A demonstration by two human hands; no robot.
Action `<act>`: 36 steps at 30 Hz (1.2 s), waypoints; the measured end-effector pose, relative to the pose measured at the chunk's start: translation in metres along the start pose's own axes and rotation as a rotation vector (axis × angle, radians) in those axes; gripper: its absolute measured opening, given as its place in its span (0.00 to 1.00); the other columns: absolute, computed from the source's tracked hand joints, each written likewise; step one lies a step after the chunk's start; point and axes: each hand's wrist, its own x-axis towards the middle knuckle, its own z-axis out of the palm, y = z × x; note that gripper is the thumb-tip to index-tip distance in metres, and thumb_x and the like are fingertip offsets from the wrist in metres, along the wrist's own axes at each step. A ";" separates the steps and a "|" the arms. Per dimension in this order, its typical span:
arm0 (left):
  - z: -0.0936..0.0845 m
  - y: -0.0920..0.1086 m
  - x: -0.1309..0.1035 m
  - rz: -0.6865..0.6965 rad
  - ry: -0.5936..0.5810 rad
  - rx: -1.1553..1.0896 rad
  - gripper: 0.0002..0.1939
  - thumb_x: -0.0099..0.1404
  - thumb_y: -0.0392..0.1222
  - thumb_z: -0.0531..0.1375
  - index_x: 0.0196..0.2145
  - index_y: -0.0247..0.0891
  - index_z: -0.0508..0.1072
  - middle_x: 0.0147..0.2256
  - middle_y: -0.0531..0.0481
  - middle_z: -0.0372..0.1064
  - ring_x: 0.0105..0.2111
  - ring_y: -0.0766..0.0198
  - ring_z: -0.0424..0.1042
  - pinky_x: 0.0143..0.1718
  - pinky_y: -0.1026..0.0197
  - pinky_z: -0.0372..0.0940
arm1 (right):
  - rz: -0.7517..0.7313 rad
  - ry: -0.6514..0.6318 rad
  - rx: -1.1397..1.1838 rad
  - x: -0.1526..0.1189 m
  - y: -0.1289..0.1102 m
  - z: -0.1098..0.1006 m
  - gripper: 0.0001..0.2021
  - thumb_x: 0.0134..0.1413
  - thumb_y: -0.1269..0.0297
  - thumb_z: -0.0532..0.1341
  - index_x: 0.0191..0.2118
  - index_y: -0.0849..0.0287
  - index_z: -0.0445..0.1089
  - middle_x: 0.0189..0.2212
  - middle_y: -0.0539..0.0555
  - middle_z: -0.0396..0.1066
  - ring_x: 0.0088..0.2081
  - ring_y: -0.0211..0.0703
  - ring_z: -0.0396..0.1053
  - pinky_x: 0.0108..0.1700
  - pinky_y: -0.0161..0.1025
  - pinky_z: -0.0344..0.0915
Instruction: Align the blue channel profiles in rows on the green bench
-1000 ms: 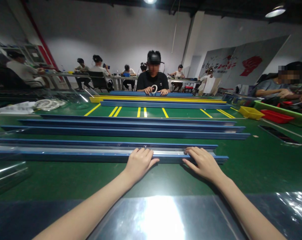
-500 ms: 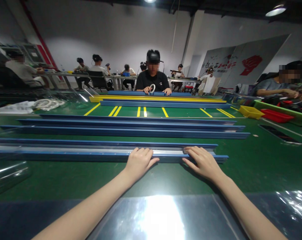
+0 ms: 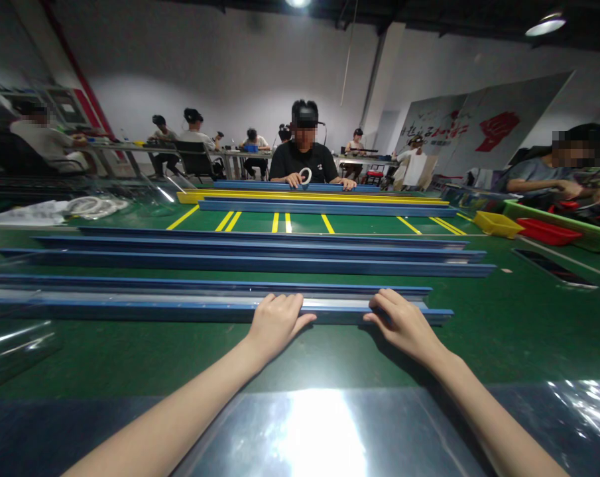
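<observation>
The left hand [image 3: 278, 324] clasps the blue channel [image 3: 205, 309], likely stiff, best held by its near rim [image 3: 337, 311]; the right hand [image 3: 402, 319] curls there, grip unclear.

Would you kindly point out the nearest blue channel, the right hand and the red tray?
Nearest blue channel [image 3: 205, 313]: head view, near wall.
Right hand [image 3: 403, 322]: head view, back of the hand.
Red tray [image 3: 542, 234]: head view, front wall.

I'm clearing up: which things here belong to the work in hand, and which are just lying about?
In use:
nearest blue channel, left hand on it, right hand at its edge
likely the blue channels behind it

Apparently just lying about:
phone
yellow bin
red bin
</observation>
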 end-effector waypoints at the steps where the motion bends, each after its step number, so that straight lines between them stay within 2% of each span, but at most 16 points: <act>1: 0.000 0.000 0.000 -0.003 -0.001 -0.002 0.18 0.63 0.53 0.49 0.25 0.36 0.64 0.20 0.52 0.65 0.22 0.64 0.65 0.26 0.61 0.50 | 0.000 -0.006 -0.004 0.000 0.000 0.000 0.12 0.56 0.55 0.48 0.30 0.57 0.58 0.28 0.54 0.62 0.31 0.42 0.60 0.32 0.37 0.57; 10: 0.000 -0.001 -0.001 0.031 -0.027 -0.025 0.16 0.63 0.51 0.50 0.27 0.36 0.65 0.23 0.50 0.67 0.26 0.63 0.65 0.28 0.60 0.51 | -0.007 -0.061 -0.101 0.004 -0.006 -0.006 0.07 0.56 0.63 0.48 0.29 0.56 0.58 0.28 0.53 0.62 0.31 0.41 0.61 0.31 0.36 0.56; 13: 0.000 -0.002 0.000 0.052 -0.019 -0.048 0.13 0.63 0.48 0.51 0.34 0.35 0.66 0.30 0.48 0.69 0.30 0.61 0.66 0.30 0.60 0.53 | 0.003 -0.078 -0.160 0.005 -0.005 -0.009 0.06 0.55 0.64 0.49 0.29 0.56 0.58 0.28 0.53 0.63 0.31 0.41 0.61 0.30 0.36 0.55; 17: 0.000 -0.002 0.000 0.063 0.036 -0.081 0.13 0.63 0.44 0.52 0.42 0.33 0.66 0.39 0.45 0.69 0.38 0.59 0.66 0.39 0.58 0.55 | 0.036 -0.085 -0.223 0.002 0.003 -0.014 0.06 0.54 0.65 0.50 0.28 0.56 0.58 0.28 0.52 0.64 0.32 0.41 0.62 0.29 0.35 0.54; 30: -0.002 -0.006 0.001 -0.054 0.013 -0.021 0.15 0.60 0.49 0.56 0.39 0.35 0.67 0.36 0.45 0.70 0.37 0.58 0.66 0.41 0.55 0.53 | 0.198 -0.053 -0.283 -0.024 0.059 -0.031 0.05 0.50 0.63 0.51 0.27 0.56 0.60 0.28 0.52 0.66 0.31 0.41 0.63 0.24 0.34 0.51; 36: 0.001 -0.004 0.000 -0.079 -0.045 -0.008 0.14 0.58 0.50 0.57 0.36 0.37 0.68 0.34 0.48 0.69 0.36 0.59 0.65 0.40 0.55 0.52 | 0.233 -0.060 -0.300 -0.030 0.065 -0.036 0.06 0.49 0.61 0.52 0.27 0.55 0.61 0.28 0.52 0.66 0.30 0.41 0.63 0.24 0.33 0.53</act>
